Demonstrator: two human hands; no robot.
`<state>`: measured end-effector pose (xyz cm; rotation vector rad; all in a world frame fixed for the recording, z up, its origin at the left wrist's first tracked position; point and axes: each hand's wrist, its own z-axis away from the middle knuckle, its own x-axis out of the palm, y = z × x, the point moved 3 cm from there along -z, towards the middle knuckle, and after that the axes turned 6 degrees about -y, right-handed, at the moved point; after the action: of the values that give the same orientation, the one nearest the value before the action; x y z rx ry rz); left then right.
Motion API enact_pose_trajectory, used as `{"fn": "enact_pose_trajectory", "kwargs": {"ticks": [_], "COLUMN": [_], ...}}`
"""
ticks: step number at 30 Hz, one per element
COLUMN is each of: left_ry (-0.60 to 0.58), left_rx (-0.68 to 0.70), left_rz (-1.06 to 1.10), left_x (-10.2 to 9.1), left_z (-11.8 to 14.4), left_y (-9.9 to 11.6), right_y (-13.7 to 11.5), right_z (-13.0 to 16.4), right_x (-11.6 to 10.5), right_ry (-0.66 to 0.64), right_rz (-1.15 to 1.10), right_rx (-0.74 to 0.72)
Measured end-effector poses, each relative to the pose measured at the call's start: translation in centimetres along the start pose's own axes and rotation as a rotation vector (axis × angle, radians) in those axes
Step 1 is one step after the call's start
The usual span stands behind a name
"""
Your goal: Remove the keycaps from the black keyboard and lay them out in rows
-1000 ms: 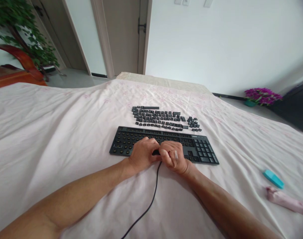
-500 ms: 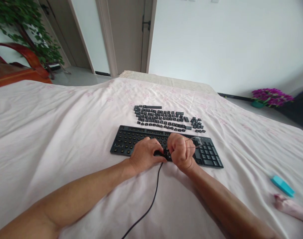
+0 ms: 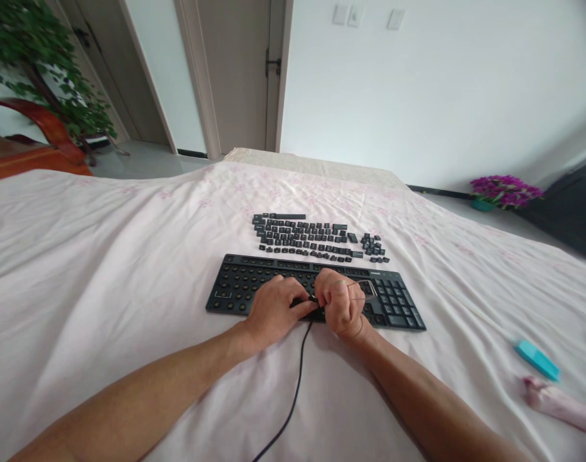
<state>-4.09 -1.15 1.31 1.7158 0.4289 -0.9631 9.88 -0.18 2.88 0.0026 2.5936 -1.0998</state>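
A black keyboard (image 3: 235,280) lies on the cloth. Most of its left and middle keycaps are off; the number pad keys at the right are in place. My left hand (image 3: 276,305) rests over its front middle, thumb and fingers pinched round something small and dark that I cannot make out. Touching it at the fingertips, my right hand (image 3: 341,301) is closed, and a wire keycap puller (image 3: 372,289) sticks out of it to the right. Removed keycaps (image 3: 302,237) lie in rows behind the keyboard, with a smaller cluster (image 3: 372,245) at their right.
A black cable (image 3: 295,391) runs from the keyboard's front edge towards me. On the right lie a turquoise object (image 3: 537,359) and part of a bare foot (image 3: 557,398). Pink patterned cloth (image 3: 143,256) covers the surface. A wooden chair (image 3: 37,144) stands at the left.
The camera view has tilted up and shifted slightly right. My right hand has turned a little, swinging the puller's wires, and its fingers have come closer to my left fingertips.
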Motion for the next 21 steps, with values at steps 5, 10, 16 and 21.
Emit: {"fn": "enact_pose_trajectory", "kwargs": {"ticks": [5,10,16,21], "left_ry": [-0.014,-0.005,-0.007,-0.023], "left_rx": [-0.011,-0.020,-0.030,-0.047], "left_rz": [0.029,0.008,0.037,0.092], "left_x": [-0.1,-0.5,-0.8,-1.1], "left_z": [-0.1,-0.3,-0.8,-1.3], "left_y": [-0.1,0.2,0.4,0.0], "right_y": [-0.4,-0.9,-0.1,1.0], "right_z": [-0.2,-0.6,-0.4,0.1], "right_x": [-0.3,-0.9,-1.8,-2.0], "right_ry": [0.011,-0.106,-0.089,-0.029], "right_rz": [0.014,0.177,0.233,0.168], "right_rx": [-0.040,-0.177,-0.139,-0.004]}}
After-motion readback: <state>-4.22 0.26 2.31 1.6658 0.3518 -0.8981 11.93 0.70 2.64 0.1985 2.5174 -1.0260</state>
